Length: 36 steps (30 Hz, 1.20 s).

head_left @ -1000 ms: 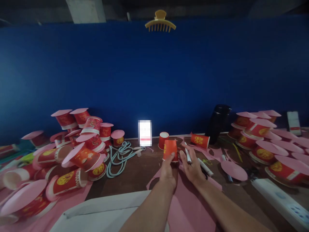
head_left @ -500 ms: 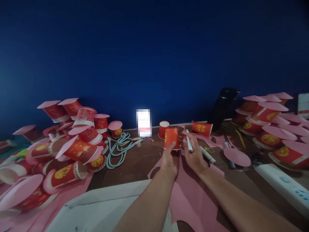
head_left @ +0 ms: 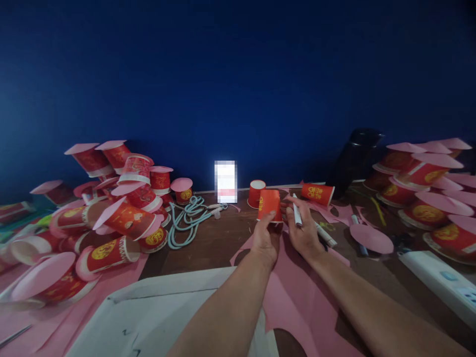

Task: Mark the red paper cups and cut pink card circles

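My left hand (head_left: 266, 239) grips a red paper cup (head_left: 269, 205), held upside down above a sheet of pink paper (head_left: 297, 297) on the brown table. My right hand (head_left: 304, 231) is closed around a white marker (head_left: 297, 213), its fingertips touching the cup's right side. Another white marker (head_left: 326, 236) lies on the table just right of that hand.
A heap of red cups with pink paper discs (head_left: 111, 218) fills the left; a similar stack (head_left: 424, 183) sits at the right. A light-blue cord (head_left: 188, 220), an upright cup (head_left: 256, 193), a lying cup (head_left: 318, 193), a black flask (head_left: 359, 156), a white power strip (head_left: 442, 282) and white paper (head_left: 167, 317) surround me.
The camera tilted down, so the hair clip at the top left the view. Both hands with the cup and marker drifted slightly right and up in the picture.
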Motion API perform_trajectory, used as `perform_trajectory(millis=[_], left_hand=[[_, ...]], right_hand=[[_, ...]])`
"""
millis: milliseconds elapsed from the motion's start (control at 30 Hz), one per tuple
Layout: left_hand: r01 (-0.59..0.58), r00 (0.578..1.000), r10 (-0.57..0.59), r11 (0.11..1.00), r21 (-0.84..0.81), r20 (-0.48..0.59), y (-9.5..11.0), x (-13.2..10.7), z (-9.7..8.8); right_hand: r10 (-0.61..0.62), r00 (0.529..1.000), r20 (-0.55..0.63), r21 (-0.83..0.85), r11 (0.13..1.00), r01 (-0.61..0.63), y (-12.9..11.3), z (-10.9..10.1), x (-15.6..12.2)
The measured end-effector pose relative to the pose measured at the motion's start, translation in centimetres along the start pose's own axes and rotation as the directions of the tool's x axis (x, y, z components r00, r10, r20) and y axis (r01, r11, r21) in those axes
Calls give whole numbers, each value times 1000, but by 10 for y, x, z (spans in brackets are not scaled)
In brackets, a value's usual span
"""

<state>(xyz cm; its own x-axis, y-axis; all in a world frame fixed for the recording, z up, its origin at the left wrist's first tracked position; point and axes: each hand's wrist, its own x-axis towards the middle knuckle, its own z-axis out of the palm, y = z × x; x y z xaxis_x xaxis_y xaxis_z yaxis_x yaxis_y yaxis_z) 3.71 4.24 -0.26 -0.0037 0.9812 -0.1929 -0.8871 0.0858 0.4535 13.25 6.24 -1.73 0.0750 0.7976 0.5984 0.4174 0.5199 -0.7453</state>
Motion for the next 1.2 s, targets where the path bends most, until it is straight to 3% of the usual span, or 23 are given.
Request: perform_trajectory(millis=[133,367,500,767,1200], left_hand=[[14,1000,-14,1000,0,-2,2,-1,0],[15,1000,-15,1000,-9,-15,4,2,-1],[-47,999,47,998,-43,17,5,2,-1],[-17,1000,18,999,-30,22,8,-3,2],[-20,999,22,998,-56,43,6,-5,3]], right_hand=[[-14,1000,-6,-24,1000,14,-2,0,1],[-234,967,-104,-112,969,222,-9,-4,2],[-248,965,-80,-134,962,237,-19,-8,-4],[-370,929,-31,-91,926,366,-32,-7,-10],[-402,914,-57,-100,913,396,-29,-5,-7]])
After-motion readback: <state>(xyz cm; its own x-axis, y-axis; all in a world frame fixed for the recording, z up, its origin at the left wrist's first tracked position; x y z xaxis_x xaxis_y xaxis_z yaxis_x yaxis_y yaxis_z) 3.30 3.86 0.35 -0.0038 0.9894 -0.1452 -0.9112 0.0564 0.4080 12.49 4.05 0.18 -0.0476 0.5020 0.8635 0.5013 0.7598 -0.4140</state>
